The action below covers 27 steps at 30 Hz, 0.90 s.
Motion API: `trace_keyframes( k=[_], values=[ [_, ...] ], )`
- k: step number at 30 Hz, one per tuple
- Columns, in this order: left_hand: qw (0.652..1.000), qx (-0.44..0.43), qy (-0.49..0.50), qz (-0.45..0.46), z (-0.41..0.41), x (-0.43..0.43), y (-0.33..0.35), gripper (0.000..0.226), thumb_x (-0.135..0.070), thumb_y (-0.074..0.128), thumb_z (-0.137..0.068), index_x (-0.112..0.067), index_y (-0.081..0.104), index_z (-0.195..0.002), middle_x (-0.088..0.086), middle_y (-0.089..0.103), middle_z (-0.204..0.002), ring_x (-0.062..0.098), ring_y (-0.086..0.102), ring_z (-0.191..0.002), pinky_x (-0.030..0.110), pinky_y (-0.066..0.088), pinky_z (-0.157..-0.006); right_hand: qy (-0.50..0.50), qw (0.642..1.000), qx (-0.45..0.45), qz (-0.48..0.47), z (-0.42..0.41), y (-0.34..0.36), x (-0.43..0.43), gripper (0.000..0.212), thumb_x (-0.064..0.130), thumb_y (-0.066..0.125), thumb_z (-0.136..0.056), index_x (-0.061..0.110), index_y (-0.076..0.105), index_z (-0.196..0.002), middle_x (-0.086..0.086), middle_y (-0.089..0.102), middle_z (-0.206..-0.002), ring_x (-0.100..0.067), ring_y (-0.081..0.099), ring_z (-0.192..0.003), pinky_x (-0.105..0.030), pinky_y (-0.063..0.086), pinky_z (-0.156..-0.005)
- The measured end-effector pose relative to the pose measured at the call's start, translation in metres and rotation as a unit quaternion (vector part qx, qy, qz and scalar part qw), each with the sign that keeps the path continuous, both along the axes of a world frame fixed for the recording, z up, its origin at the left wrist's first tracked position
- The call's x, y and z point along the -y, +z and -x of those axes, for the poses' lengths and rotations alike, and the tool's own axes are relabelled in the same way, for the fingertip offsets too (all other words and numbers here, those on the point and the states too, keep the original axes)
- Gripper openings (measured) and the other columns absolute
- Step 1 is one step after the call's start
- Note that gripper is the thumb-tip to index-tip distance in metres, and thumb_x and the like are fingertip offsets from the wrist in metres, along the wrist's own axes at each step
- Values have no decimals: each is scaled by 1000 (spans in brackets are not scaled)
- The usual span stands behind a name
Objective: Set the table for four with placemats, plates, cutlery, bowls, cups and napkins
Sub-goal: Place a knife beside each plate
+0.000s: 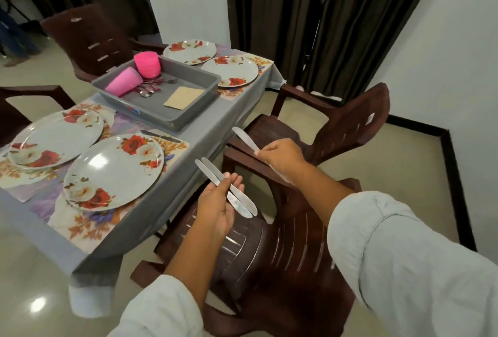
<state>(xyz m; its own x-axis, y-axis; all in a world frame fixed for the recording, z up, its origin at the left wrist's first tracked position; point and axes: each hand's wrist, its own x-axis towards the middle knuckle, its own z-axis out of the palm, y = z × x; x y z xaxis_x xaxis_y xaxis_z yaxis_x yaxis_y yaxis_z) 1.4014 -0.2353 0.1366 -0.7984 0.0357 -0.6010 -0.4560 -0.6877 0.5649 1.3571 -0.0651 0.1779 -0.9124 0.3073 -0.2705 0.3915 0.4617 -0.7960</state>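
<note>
My left hand (217,203) holds two table knives (237,199) side by side above a brown chair, right of the table's edge. My right hand (280,157) pinches a single knife (246,140), its blade pointing up-left toward the table. One knife (160,135) lies on the near floral placemat (172,147) beside the nearest flowered plate (113,172). A second plate (56,138) sits to its left, and two more plates (230,71) (190,52) stand at the far end. The grey tray (156,88) holds pink cups (124,81), stacked pink bowls (147,64), spoons (149,88) and tan napkins (184,97).
The table (215,118) wears a grey cloth. Brown plastic chairs stand around it: one below my hands (283,255), one at the right (345,123), one at the far side (89,42), one at the left (16,110). Dark curtains (323,13) hang behind.
</note>
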Motion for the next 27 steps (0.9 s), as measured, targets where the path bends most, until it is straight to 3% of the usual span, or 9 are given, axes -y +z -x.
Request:
trace_keyframes(
  k=[3, 9, 12, 14, 20, 24, 27],
  values=[
    [1000, -1, 9, 13, -1, -30, 6, 20, -4, 64, -97, 1, 62, -116, 20, 72, -111, 30, 72, -105, 38, 58, -89, 21, 999, -7, -25, 3, -1, -30, 23, 33, 80, -86, 13, 81, -95, -1, 75, -90, -13, 67, -82, -21, 46, -61],
    [998, -17, 38, 55, 7, -113, 16, 21, -5, 66, -95, 3, 63, -114, 20, 74, -108, 27, 75, -96, 37, 59, -86, 80, 996, -33, -9, 19, -7, -115, 18, 29, 64, -98, 14, 70, -90, -4, 74, -85, -19, 72, -81, -37, 59, -79],
    [995, -16, 56, 77, 6, -164, 24, 17, -4, 64, -97, 4, 63, -111, 18, 75, -101, 25, 76, -90, 34, 60, -80, 102, 993, -35, 43, 24, -5, -165, 16, 23, 55, -103, 10, 65, -101, -9, 75, -86, -12, 67, -65, -27, 56, -62],
    [995, -16, 62, 76, 8, -184, 27, 16, -5, 62, -98, 4, 62, -111, 18, 74, -102, 26, 75, -90, 31, 62, -73, 129, 991, -43, 16, 24, 0, -184, 19, 26, 52, -104, 13, 67, -105, -4, 74, -86, -12, 64, -68, -25, 48, -58],
    [993, -20, 79, 82, 32, -262, 44, 19, -6, 59, -100, 5, 61, -116, 19, 73, -106, 25, 76, -84, 30, 62, -64, 134, 990, -3, 38, 40, 14, -258, 29, 28, 49, -102, 17, 72, -116, -9, 71, -113, -28, 65, -106, -41, 54, -92],
    [993, -23, 84, 78, 50, -304, 48, 20, -6, 60, -99, 4, 61, -116, 20, 73, -106, 26, 76, -89, 32, 63, -68, 112, 993, 23, 26, 66, 12, -287, 34, 40, 58, -94, 17, 72, -115, -10, 71, -117, -32, 65, -109, -49, 54, -97],
    [993, -19, 90, 68, 71, -330, 44, 20, -6, 61, -99, 5, 63, -115, 20, 75, -103, 26, 77, -87, 32, 63, -67, 116, 993, 12, 27, 75, 15, -307, 26, 33, 62, -97, 15, 75, -110, -9, 73, -107, -30, 67, -105, -48, 56, -94]
  ],
)
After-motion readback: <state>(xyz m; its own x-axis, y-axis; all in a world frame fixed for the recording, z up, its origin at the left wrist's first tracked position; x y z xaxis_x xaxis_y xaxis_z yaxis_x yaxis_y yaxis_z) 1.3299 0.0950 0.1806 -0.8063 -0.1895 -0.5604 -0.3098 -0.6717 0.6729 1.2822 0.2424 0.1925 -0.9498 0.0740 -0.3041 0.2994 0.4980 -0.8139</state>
